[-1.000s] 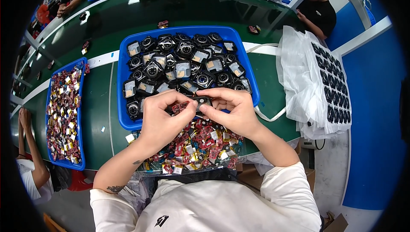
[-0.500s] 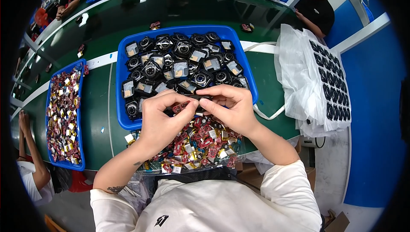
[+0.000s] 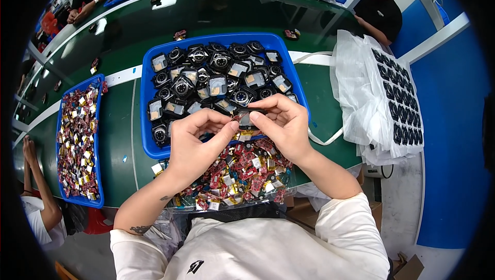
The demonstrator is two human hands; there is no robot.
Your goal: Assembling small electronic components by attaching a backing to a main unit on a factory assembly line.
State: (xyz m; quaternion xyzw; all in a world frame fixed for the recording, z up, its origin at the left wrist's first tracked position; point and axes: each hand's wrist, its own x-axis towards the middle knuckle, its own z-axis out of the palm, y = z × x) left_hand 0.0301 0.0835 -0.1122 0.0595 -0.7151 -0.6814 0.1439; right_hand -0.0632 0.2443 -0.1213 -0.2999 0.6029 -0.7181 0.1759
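Observation:
Over the near edge of a blue tray (image 3: 146,89), my two hands meet at a black watch case (image 3: 246,120). My right hand (image 3: 286,128) grips the case between thumb and fingers, its greyish inner side partly showing. My left hand (image 3: 198,138) is closed in a pinch at the case's left edge, on a small red circuit board (image 3: 237,117) mostly hidden by the fingertips. Black watch cases (image 3: 220,61), some face up and some showing pale insides, fill the tray. Below my hands lies a heap of red circuit boards with small batteries (image 3: 247,172).
At left stands a narrow blue tray (image 3: 101,125) of boards and batteries. Stacked white sheets (image 3: 356,89) with rows of black parts lie at right. Loose pieces, including a board (image 3: 292,34), dot the green belt (image 3: 247,12). Other people (image 3: 381,12) sit around the line.
The watch case has tilted, showing more of its inner side, and the red board has shifted to its edge. Pieces on the belt have moved left. A co-worker's hand at the top has left view.

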